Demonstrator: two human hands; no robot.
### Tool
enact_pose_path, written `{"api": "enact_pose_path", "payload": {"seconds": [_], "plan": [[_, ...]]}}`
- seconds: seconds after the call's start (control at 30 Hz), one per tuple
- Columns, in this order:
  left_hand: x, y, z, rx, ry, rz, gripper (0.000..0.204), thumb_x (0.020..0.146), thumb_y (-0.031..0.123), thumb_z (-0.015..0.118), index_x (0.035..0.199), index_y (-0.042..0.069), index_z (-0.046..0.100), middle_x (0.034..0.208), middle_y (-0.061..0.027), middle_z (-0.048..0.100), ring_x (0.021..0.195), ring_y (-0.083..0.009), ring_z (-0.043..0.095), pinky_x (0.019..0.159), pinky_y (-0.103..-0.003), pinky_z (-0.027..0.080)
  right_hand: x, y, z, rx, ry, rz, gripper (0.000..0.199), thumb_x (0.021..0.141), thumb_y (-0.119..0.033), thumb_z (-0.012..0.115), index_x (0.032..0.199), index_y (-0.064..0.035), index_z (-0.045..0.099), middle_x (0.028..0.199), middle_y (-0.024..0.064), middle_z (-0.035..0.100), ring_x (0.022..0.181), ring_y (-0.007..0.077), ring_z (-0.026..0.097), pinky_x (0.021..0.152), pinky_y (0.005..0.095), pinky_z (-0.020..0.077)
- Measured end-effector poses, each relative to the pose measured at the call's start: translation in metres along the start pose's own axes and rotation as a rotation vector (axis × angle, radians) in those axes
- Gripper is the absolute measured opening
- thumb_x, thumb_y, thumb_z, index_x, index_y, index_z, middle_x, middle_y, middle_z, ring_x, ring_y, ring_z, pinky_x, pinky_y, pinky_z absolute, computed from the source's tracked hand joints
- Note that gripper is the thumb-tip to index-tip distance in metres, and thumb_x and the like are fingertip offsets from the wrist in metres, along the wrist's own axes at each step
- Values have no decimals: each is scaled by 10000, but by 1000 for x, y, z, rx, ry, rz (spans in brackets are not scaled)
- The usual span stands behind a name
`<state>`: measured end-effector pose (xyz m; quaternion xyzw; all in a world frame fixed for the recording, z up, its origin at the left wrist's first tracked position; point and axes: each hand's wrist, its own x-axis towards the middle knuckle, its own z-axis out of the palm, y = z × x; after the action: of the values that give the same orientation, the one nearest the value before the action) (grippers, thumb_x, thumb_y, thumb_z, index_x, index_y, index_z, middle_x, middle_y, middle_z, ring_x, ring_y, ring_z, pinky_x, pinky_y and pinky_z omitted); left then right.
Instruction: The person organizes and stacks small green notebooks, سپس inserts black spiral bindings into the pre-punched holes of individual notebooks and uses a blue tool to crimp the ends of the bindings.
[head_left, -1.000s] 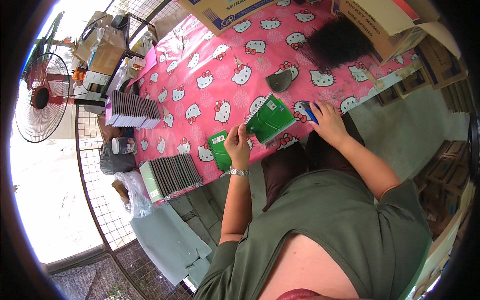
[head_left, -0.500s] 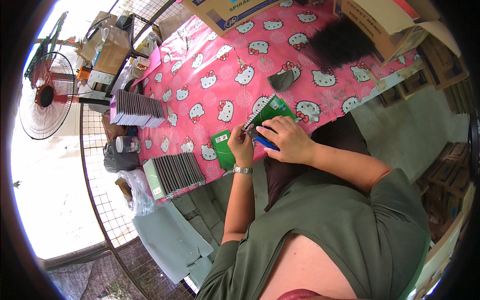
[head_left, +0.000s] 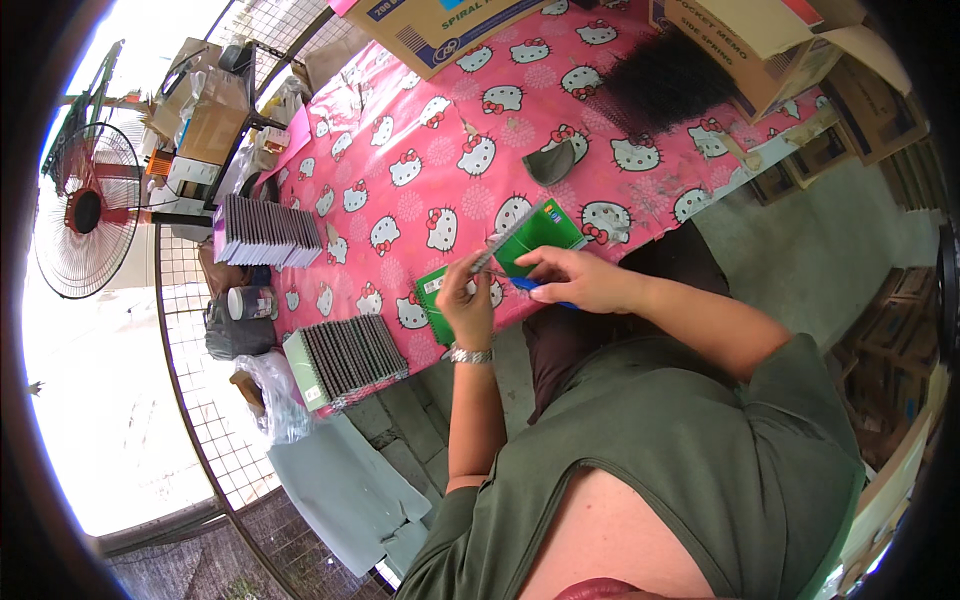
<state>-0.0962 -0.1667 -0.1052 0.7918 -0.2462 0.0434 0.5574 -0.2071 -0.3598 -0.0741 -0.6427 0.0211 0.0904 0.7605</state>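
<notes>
Standing at the far left, beyond a wire mesh fence (head_left: 190,400), a floor fan (head_left: 85,210) faces the work area. Next comes the pink cartoon-print desk (head_left: 420,150), with a purple-edged row of notebooks (head_left: 265,232) near its left edge and a second row of spiral-bound notebooks (head_left: 345,360) at the near corner, just beside a plastic bag (head_left: 270,395).

Moving right, the left hand (head_left: 468,300), a watch at its wrist, pinches a thin wire spiral (head_left: 490,252) along the edge of a green notebook (head_left: 535,232), which is tilted up off the desk just past the near edge, partly over another green notebook (head_left: 432,300) lying flat. The right hand (head_left: 575,283) has its fingers curled, fingertips pressed to the lower edge of the raised notebook, with something blue under the palm.

The notebook looks light and fairly stiff in its cover, though the pages would flex; the spiral seems springy and easily bent, so a grip at the cover edge near the binding looks safest.

Further right lie a dark folded scrap (head_left: 552,162) and a black bristly heap (head_left: 660,80), then cardboard boxes (head_left: 760,40). Open cloth lies between the hands and those; the near desk edge is close under the wrists
</notes>
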Motion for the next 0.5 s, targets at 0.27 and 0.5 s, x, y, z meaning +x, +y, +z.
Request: {"api": "enact_pose_path", "payload": {"seconds": [0.27,0.5], "plan": [[49,4,-76,933,-370,-178,241,826,135,584,1037,63,673,1043,-142,675,1052,-337,604,947,-450,447,3,55,-129,-1180,517,-93,397,756,-206,691,1111,-57,593,1092,170,579,1082,372,552,925,478,465],[24,-7,17,620,-278,231,318,818,199,707,1104,79,640,1224,-145,608,1109,-342,574,954,-448,463,93,40,-187,-1398,850,-38,252,846,-183,633,1048,-32,626,1102,163,601,1071,330,595,907,453,512]]}}
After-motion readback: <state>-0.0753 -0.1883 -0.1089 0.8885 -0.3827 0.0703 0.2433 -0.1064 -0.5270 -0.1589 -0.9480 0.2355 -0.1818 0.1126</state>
